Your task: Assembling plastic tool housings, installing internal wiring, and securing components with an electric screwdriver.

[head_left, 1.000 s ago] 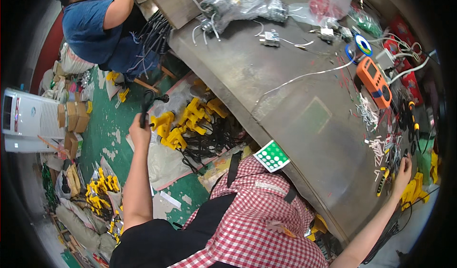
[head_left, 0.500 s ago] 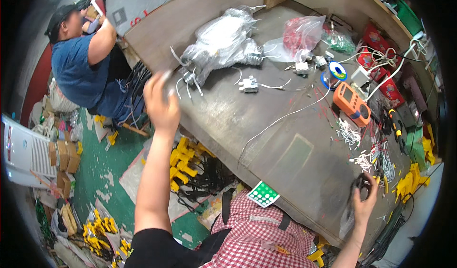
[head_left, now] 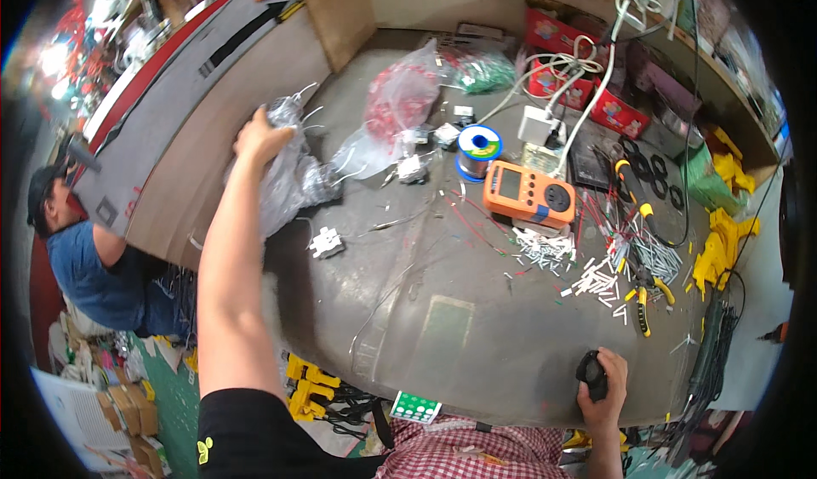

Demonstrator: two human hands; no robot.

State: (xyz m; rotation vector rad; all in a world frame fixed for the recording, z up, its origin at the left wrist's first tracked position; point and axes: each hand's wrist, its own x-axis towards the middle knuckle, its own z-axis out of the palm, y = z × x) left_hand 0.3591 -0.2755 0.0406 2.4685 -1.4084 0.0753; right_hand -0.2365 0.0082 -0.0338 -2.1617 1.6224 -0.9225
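My left hand (head_left: pixel 262 139) reaches far across the table, its fingers curled onto the top of a clear plastic-wrapped bundle (head_left: pixel 294 177) with white wires sticking out. My right hand (head_left: pixel 606 390) rests near the table's front edge, closed around a small black rounded plastic piece (head_left: pixel 591 375). To the right of the bundle lies a small white-and-metal part (head_left: pixel 325 242) with a wire. Several similar metal parts (head_left: pixel 412 169) sit beside a clear bag of red pieces (head_left: pixel 396 105).
An orange meter (head_left: pixel 529 196) and a solder spool (head_left: pixel 478 151) stand mid-table. Small white tubes (head_left: pixel 596 285), pliers (head_left: pixel 643 309) and black ring-shaped pieces (head_left: pixel 654 173) lie to the right. Yellow parts (head_left: pixel 722 245) are at the right edge. A co-worker (head_left: pixel 102 266) sits at the left.
My left hand has moved forward from the table's left edge onto the wrapped bundle. My right hand keeps the black piece and has turned it. The view has swung right.
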